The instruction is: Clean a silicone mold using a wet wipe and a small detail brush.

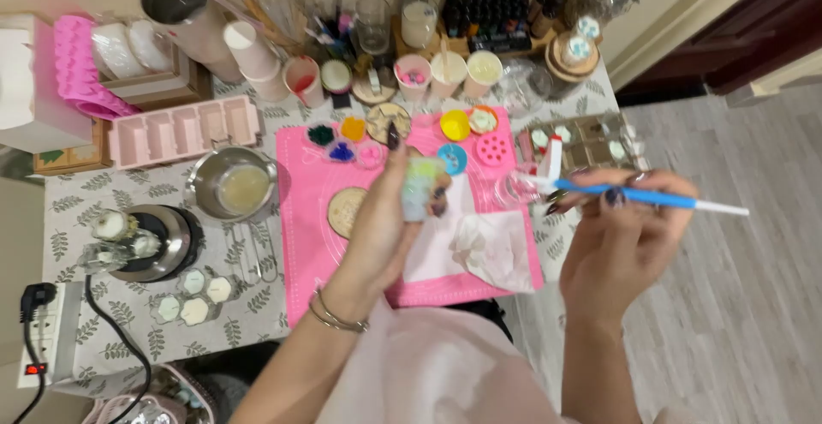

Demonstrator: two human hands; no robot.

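Looking down, I see a metal pot (233,186) of pale wax on the table (77,201). Left hand (390,218) grips a small pastel candle (421,186) above the pink mat (300,218); right hand (618,231) pinches a blue tool (651,197). Finishing seems underway.

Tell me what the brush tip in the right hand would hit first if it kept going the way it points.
Probably the small pale object held in the left hand: the brush in the right hand points left toward it. Depth is unclear, so it may pass above.

A home craft corner, likely for candle or resin making. The desk (257,313) under a leaf-print cloth is crowded with a pink silicone mat (301,218), moulds (184,130), a melting pot (233,186) and small dye bottles (484,8). Wood-look flooring (736,287) runs beside it.
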